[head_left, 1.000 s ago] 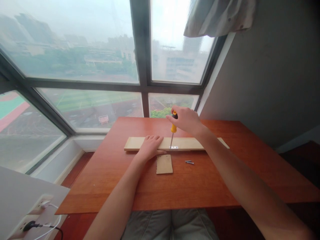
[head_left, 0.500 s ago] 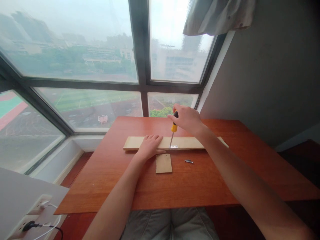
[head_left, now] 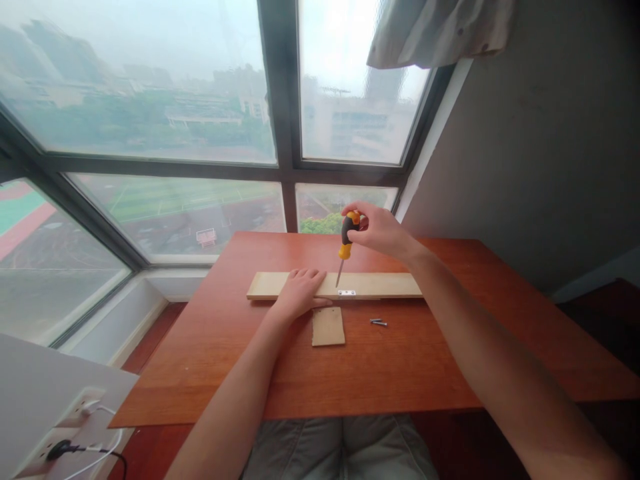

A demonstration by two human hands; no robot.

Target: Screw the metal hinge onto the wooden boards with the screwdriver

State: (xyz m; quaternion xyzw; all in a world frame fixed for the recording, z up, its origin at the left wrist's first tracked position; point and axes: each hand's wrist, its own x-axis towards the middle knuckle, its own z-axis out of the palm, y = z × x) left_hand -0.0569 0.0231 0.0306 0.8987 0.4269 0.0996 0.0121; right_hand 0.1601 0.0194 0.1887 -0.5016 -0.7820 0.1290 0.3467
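My right hand [head_left: 380, 228] is closed on the yellow and black handle of a screwdriver [head_left: 346, 235]. The shaft points down and slightly left, its tip just above the long pale wooden board [head_left: 385, 285]. A small silver metal plate with holes [head_left: 347, 293] lies at the board's near edge, a little right of the tip. Flat on the board, left of the plate, rests my left hand [head_left: 301, 292], fingers stretched out. Close to its thumb lies a small square piece of thin wood [head_left: 329, 327] with small holes near its far edge.
Several screws [head_left: 379, 322] lie on the reddish-brown table [head_left: 390, 373], right of the square piece. Large windows [head_left: 175, 220] stand beyond the table's far edge. Wall sockets with plugged-in cables [head_left: 63, 450] are at lower left, and a curtain [head_left: 440, 33] hangs above.
My right hand has lifted the screwdriver, and its tip has come off the metal plate, up and to the left. The grip on the handle has shifted. My left hand has stayed put.
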